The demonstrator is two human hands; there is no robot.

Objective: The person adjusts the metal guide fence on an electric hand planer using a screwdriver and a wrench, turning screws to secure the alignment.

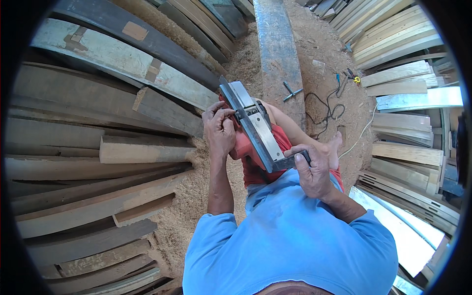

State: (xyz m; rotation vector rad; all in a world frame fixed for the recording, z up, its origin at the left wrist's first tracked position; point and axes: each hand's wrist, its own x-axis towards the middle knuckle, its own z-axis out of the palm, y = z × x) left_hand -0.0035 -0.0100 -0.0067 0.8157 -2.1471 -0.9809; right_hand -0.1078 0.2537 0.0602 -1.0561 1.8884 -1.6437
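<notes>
An electric hand planer [262, 132] with a red body rests across my lap, its long metal sole turned upward. Its cutter slot shows near the middle of the sole. My left hand [220, 129] is at its left side, thumb and fingers closed against the edge beside the slot; any small part between the fingertips is hidden. At the near right end, my right hand [314, 172] grips a dark handle-like piece that joins the planer. One bare leg shows beyond the planer.
Stacked boards [64, 130] line the left, and more lumber [405, 152] is piled at the right. A long plank [278, 44] lies ahead, with a T-shaped wrench [292, 92] on it. A black cable [327, 105] and yellow-handled tool [357, 79] lie on the sawdust-covered floor [356, 110].
</notes>
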